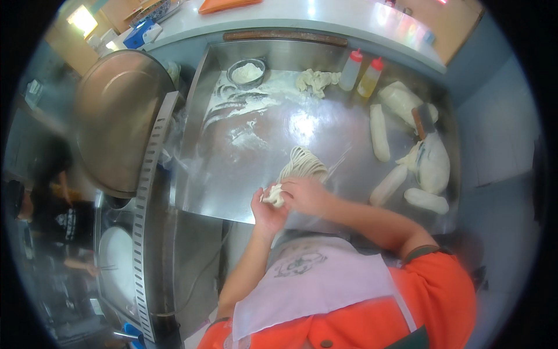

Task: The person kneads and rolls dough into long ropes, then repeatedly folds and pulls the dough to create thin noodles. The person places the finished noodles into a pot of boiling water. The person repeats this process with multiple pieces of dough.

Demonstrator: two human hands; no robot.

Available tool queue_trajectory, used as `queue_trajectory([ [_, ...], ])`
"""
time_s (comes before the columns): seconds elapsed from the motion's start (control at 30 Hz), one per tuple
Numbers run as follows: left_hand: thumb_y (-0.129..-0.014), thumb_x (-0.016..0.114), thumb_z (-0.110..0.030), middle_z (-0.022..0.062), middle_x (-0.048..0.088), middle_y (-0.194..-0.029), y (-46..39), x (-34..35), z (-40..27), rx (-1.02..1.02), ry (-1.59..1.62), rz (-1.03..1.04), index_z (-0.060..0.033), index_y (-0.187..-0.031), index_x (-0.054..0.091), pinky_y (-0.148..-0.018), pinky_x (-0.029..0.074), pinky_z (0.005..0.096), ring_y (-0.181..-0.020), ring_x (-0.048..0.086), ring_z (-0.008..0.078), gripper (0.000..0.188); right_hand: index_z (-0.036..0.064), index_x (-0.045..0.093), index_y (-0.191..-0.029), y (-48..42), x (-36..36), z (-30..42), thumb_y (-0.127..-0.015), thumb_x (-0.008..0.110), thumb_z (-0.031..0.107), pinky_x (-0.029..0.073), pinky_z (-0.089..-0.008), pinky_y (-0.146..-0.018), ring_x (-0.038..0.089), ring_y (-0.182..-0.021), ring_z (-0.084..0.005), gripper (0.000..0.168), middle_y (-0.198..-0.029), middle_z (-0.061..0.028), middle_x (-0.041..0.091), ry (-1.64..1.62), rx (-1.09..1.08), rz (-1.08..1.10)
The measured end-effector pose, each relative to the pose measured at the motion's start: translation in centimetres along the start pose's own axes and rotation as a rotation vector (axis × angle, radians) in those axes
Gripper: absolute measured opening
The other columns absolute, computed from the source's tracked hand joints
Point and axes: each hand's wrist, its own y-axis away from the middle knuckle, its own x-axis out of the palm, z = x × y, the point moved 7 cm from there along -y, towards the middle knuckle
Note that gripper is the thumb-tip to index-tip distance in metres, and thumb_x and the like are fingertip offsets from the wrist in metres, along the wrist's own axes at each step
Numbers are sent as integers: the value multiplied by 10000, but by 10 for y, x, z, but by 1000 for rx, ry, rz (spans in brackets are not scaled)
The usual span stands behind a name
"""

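Note:
Above the near edge of a steel worktop (226, 174), my left hand (269, 213) cups a bunched end of dough (274, 195). My right hand (307, 196) meets it from the right, its fingers curled onto the same bunch. A looped bundle of pulled noodles (303, 163) lies on the steel just beyond my right hand, which covers its near part. Whether the noodles join the bunched dough is hidden by my fingers.
To the right are dough rolls (379, 133) and a wooden-handled scraper (418, 123). Squeeze bottles (350, 72), a dough lump (317, 82) and a flour bowl (246, 74) stand farther back. A large round lid (122, 122) rises at left, beyond it a person (65, 213) holding chopsticks.

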Motion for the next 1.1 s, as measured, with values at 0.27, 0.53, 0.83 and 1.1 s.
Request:
queue_trajectory([
  [0.27,-907,401,-348,105,635,-943,-17,-14,-9,15,-136,0,-89,-895,593,-882,451,457,-902,589,285,323,73,671,-1020,31,2,-48,-869,554,181,516,-420,-723,657,-814,-321,219,-838,-143,674,-292,168,158],
  [0.53,-872,547,-245,97,624,-852,91,130,-134,570,-459,50,-69,-861,607,-662,524,411,-783,606,253,186,88,674,-997,-21,63,-121,-897,488,221,524,-452,-751,648,-869,-352,249,-924,-170,668,267,354,409],
  [0.83,-900,458,-60,113,557,-854,479,97,-379,1399,-528,-64,10,-893,514,-695,521,315,-790,566,206,90,84,637,-1081,58,-161,-395,-853,532,254,450,-423,-919,572,-1118,-269,303,-1173,-124,618,570,514,296],
  [1.1,-880,473,-148,53,547,-761,298,-62,-356,1018,-58,-53,-74,-791,520,-623,496,302,-674,538,177,125,59,583,-1190,-30,-372,-283,-866,518,176,446,-525,-846,402,-1204,-346,350,-1269,-100,448,1281,834,-222],
])
